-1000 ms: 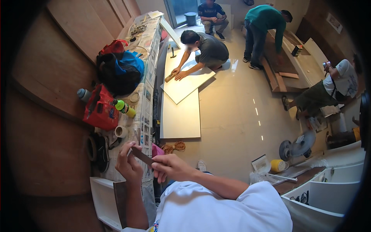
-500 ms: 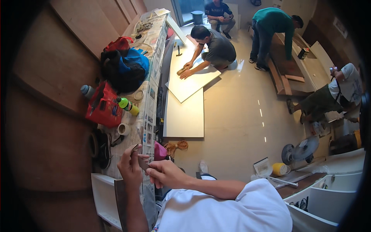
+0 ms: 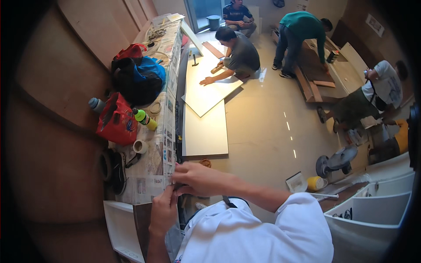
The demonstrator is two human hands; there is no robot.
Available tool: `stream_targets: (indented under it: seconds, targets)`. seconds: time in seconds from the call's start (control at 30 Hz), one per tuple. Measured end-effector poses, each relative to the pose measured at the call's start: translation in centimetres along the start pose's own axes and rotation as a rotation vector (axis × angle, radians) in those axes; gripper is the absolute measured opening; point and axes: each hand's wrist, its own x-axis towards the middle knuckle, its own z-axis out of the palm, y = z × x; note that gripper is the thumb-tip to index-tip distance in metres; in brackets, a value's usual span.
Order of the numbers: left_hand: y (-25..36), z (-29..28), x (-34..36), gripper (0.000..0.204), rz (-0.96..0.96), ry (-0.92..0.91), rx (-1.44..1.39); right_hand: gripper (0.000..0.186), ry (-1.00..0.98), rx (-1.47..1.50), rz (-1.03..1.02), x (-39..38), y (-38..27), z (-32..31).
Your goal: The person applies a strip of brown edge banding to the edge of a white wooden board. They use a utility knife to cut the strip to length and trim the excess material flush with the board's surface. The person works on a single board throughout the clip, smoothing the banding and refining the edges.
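Note:
Above the near edge of the paper-covered bench [image 3: 147, 186], both my hands come together. My left hand [image 3: 164, 209] is closed with its fingers pointing up. Over it lies my right hand [image 3: 199, 179], fingers bent and pressed together. Between them is a thin brown strip, now almost wholly covered by the fingers; its kind is unclear. To the left of my left hand stands a white open box or drawer [image 3: 119, 219]. A roll of tape [image 3: 140, 147] and a dark shoe [image 3: 117, 173] lie farther along the bench.
A red bag [image 3: 117, 120], a green-yellow bottle [image 3: 144, 119] and a backpack [image 3: 138, 79] stand on the bench. White panels [image 3: 205, 131] lie on the floor, where a crouching person [image 3: 243, 52] works. Other people are beyond. A fan [image 3: 337, 160] and white cabinet [image 3: 377, 212] are at right.
My right hand has moved over the fingertips of my left, which has dropped lower and nearer me. The strip is now hidden. The crouching person's hands have moved apart on the panel.

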Motion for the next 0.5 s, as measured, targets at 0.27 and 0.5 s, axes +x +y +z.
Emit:
stream_targets:
  seconds: [0.27,0.5]
  targets:
    - [-2.9,0.0,-1.6,0.026,-0.326,-0.169,-0.664,0.019,-0.070,-0.150,0.134,-0.8,-0.4,3.5]
    - [-3.8,4.9,-0.7,0.030,-0.560,0.190,-1.333,0.020,0.058,-0.318,0.307,-0.4,-1.8,7.3]
